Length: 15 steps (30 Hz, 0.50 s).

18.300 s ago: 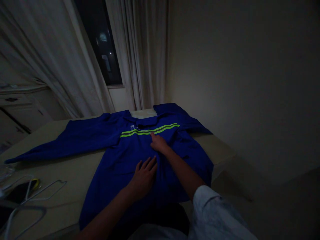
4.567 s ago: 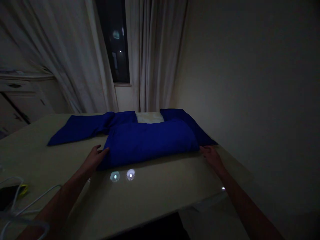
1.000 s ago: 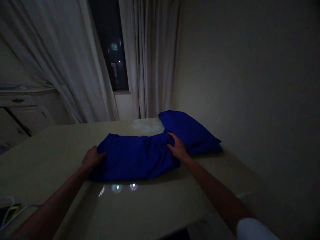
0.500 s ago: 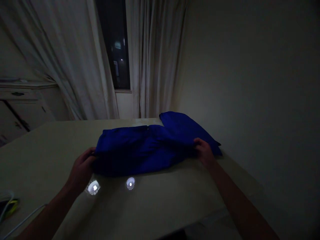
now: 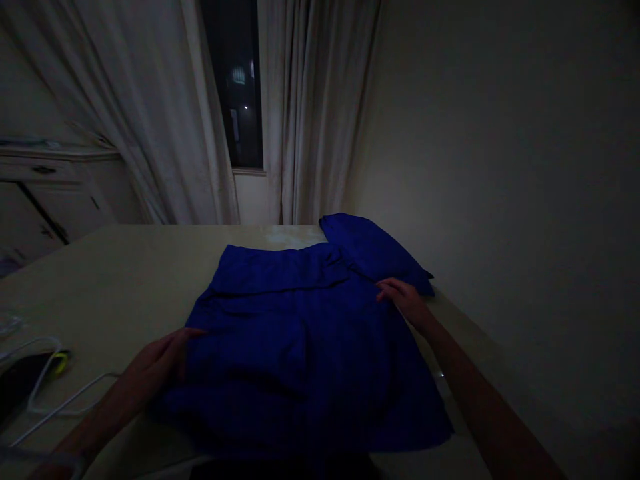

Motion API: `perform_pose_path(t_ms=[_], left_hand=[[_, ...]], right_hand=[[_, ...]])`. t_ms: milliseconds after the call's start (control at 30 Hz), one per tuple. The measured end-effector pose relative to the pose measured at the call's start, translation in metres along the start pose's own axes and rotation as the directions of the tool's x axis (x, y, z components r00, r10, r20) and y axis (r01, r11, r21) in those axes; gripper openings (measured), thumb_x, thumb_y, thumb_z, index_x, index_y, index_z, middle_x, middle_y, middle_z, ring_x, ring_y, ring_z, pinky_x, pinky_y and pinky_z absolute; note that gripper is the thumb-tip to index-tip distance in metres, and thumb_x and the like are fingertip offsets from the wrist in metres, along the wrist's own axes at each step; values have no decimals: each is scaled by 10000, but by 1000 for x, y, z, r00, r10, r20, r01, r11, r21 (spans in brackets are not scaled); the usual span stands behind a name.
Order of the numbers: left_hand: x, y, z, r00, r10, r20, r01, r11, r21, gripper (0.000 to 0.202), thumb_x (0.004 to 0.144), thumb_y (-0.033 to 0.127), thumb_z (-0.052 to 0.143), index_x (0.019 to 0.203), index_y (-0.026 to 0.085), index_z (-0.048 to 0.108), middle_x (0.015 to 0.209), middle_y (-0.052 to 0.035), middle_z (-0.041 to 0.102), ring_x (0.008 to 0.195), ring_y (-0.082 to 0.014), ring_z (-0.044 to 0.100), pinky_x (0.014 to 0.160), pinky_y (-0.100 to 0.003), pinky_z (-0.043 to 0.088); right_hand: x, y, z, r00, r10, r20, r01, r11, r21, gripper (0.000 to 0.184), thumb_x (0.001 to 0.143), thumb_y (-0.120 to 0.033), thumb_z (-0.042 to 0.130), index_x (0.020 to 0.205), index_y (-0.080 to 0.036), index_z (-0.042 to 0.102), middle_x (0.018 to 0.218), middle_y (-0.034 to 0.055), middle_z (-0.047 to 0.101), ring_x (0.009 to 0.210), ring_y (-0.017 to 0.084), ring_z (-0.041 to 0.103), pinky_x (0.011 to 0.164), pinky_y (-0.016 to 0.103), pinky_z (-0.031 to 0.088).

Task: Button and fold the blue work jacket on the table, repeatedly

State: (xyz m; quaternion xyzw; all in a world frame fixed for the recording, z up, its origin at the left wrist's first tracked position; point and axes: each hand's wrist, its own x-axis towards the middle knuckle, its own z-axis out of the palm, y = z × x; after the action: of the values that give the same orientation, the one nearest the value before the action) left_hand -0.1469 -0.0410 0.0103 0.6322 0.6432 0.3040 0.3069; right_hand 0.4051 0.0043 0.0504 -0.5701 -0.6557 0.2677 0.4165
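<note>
A dark blue cloth garment [image 5: 345, 340] lies spread on the table, its straight upper edge to the back and its wide lower edge towards me. It looks like shorts or a skirt; the dim light hides which. On its left edge rests my left hand [image 5: 163, 353], fingers stretched over the cloth and apparently not gripping. My right hand [image 5: 405, 303] touches the upper right edge, its fingers extended and slightly bent. Behind that hand sits a second, folded blue cloth [image 5: 375, 243], partly meeting the garment's upper right corner.
The pale table [image 5: 130, 280] reaches back to the curtains [image 5: 320, 120] and a dark window [image 5: 235, 100]. At left are a white cable [image 5: 75, 400] and a black object with a yellow edge [image 5: 30, 380]. A wall [image 5: 500, 200] borders the right side; a cabinet [image 5: 60, 193] stands back left.
The garment has gone from a narrow folded strip to spread out towards me, covering the light reflections on the table. My left hand has moved slightly nearer and its fingers have straightened.
</note>
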Motion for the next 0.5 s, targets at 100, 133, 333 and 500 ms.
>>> perform_pose_path(t_ms=[100,133,333,500], left_hand=[[-4,22,13,962,116,247,-148,982,115,654,929,768,407,1056,235,765,781,-19,711,738,-222,654,698,-300,521],[-7,29,18,930,159,333,-213,968,133,575,949,718,440,1003,246,765,864,-23,728,810,-218,664,762,-292,520],[-30,28,33,770,214,601,-342,934,106,312,880,529,669,1032,268,745,1063,-33,695,912,-189,616,828,-269,486],[-33,22,32,783,176,597,-274,959,76,317,950,514,583,1066,265,740,1033,-29,717,931,-195,629,838,-281,495]], right_hand=[[35,-20,47,991,-42,123,68,975,-214,422,956,-568,581,1108,-199,717,1120,99,771,1059,259,712,966,373,524],[45,-26,63,990,-26,142,70,945,-318,427,967,-545,593,1170,-185,699,1212,126,745,1132,270,695,1002,375,509],[86,-28,124,979,206,-9,-141,635,-759,622,978,-520,650,1401,-80,528,1388,270,589,1243,366,651,998,408,506],[94,-11,133,966,257,30,-127,572,-810,532,1008,-520,607,1352,-115,561,1351,249,621,1207,358,677,949,420,525]])
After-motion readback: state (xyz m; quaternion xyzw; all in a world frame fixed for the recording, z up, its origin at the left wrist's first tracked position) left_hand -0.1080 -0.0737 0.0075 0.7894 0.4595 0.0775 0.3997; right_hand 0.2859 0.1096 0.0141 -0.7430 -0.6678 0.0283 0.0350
